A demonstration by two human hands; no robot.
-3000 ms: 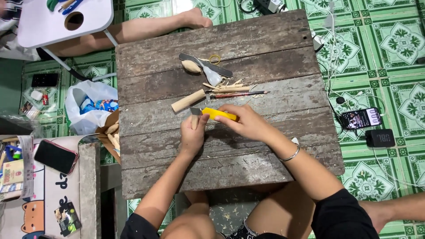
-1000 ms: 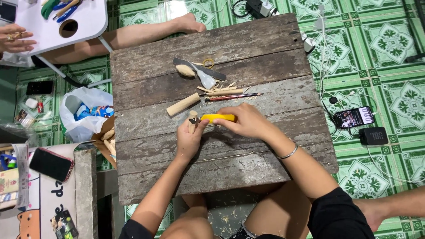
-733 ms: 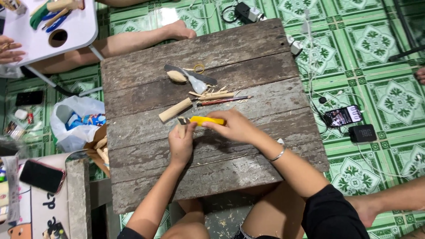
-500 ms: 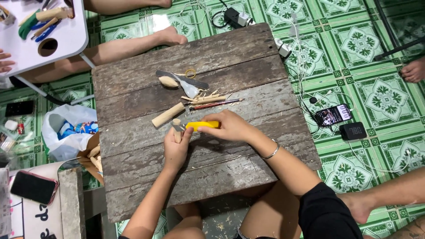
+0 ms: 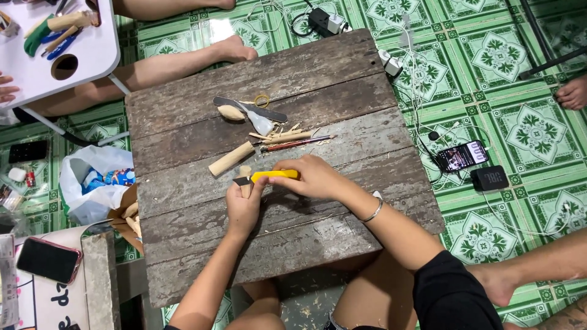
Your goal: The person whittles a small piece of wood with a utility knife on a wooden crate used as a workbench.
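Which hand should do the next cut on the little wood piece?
Probably the right hand: it already grips the yellow knife, whose blade lies against the small wood piece. The left hand is wrapped around that piece, holding it on the wooden board.

At frame centre lies a weathered grey-brown plank table (image 5: 318, 244) bearing a bright yellow-handled knife (image 5: 275, 175) and pale tan wooden sticks (image 5: 231, 159). Green floor tiles with white floral medallions (image 5: 526, 128) fill the right; a white plastic table (image 5: 92, 58) sits upper left.
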